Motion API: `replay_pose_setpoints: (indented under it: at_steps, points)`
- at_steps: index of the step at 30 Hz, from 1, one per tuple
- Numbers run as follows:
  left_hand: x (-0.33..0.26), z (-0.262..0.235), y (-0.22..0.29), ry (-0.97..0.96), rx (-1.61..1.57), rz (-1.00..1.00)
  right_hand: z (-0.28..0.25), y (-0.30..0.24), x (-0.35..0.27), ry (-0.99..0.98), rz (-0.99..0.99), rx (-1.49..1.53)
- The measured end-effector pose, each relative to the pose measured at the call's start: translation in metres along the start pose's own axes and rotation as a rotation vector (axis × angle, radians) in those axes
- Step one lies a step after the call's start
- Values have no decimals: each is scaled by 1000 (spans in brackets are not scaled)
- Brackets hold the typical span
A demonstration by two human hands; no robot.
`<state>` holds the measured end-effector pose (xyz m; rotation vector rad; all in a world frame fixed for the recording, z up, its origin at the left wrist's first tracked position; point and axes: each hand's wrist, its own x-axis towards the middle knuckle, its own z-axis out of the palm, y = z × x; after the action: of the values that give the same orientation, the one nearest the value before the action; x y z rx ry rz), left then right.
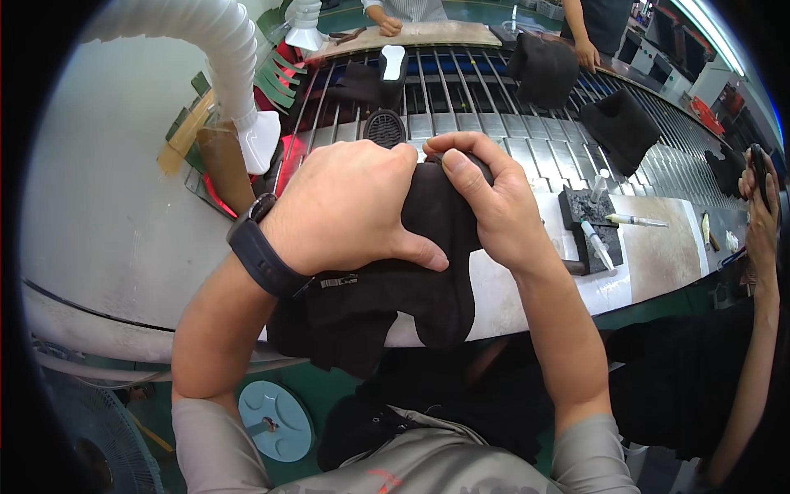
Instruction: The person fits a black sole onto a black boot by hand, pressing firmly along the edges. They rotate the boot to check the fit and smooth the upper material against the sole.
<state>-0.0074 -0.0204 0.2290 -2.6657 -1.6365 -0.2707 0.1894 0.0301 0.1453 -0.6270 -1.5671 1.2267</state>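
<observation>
A black knit boot upper (440,222) lies before me over the near edge of the worktop, its loose shaft hanging toward me. My left hand (346,202) presses across its upper part, thumb stretched over the fabric and fingers curled over the far side. On the other side my right hand (498,202) grips the far end of the boot, thumb on top and fingers bent round it. What lies between the fingertips is partly hidden. Just beyond my left knuckles sits a black oval sole with a ridged pattern (383,128); whether it touches the boot cannot be seen.
Beyond is a metal roller conveyor (527,148) bearing more black boots (621,132) and a white-soled one (393,64). Right of me, a black foam block (580,210) holds syringes (597,244). A white duct nozzle (258,140) hangs left. Other people's hands (761,206) show right and at the back.
</observation>
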Motion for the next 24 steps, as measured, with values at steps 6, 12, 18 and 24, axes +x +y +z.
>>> replay_pose_setpoints:
  at_steps: [6, 12, 18, 24]
  points:
    - [0, 5, -1, 20, 10, 4, 12, 10, -2, 110, -74, -70]
    - [15, 4, -22, -82, -38, -50, 21, 39, 19, 276, -161, -119]
    - [22, 18, -52, -254, -167, -208, 23, 63, -60, 195, 321, 157]
    - [9, 21, -56, -186, -218, -217, 37, 75, -132, 46, 231, 36]
